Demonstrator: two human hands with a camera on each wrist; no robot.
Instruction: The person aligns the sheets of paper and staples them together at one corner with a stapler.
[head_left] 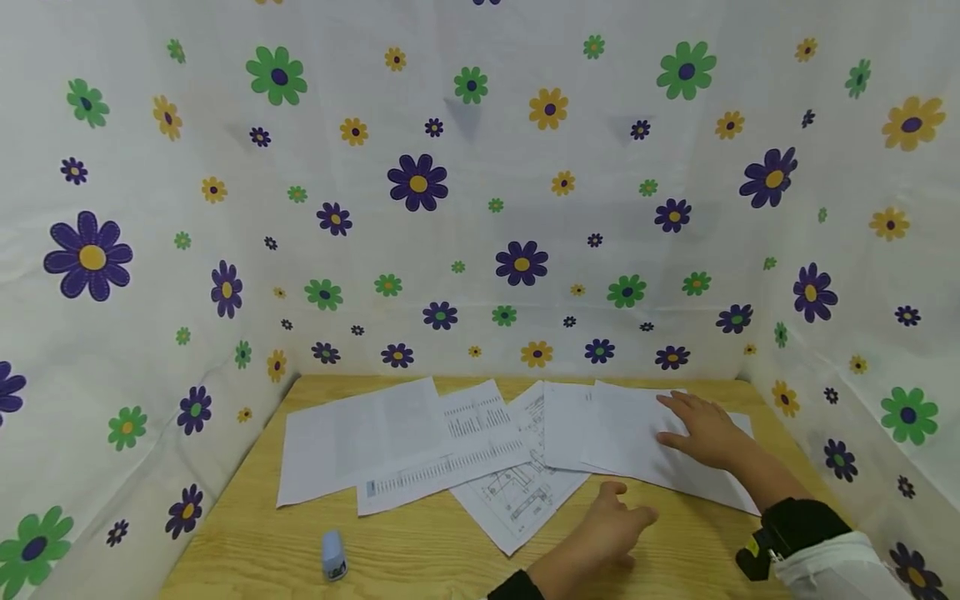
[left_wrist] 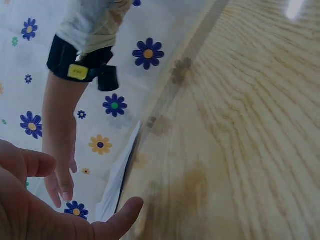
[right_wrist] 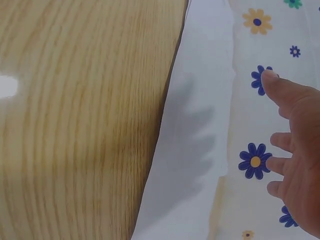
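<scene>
Over the sheets of paper (head_left: 637, 433) at the right of the table, my right hand (head_left: 701, 429) hovers with its fingers spread and holds nothing. In the right wrist view, the hand (right_wrist: 300, 150) casts its shadow on a white sheet (right_wrist: 185, 150). My left hand (head_left: 607, 529) is nearer the table's front, above bare wood, thumb and fingers apart and gripping nothing. The left wrist view shows the left hand (left_wrist: 60, 210) close up, with part of the right arm (left_wrist: 65, 115) beyond it. Just past the left hand lies a sheet printed with diagrams (head_left: 517, 500).
More papers lie across the back of the table: a blank-looking sheet (head_left: 360, 437) at left and a printed sheet with rows of text (head_left: 450, 467). A small light-blue bottle-like object (head_left: 333, 554) is at the front left. Flower-patterned cloth (head_left: 480, 250) walls three sides.
</scene>
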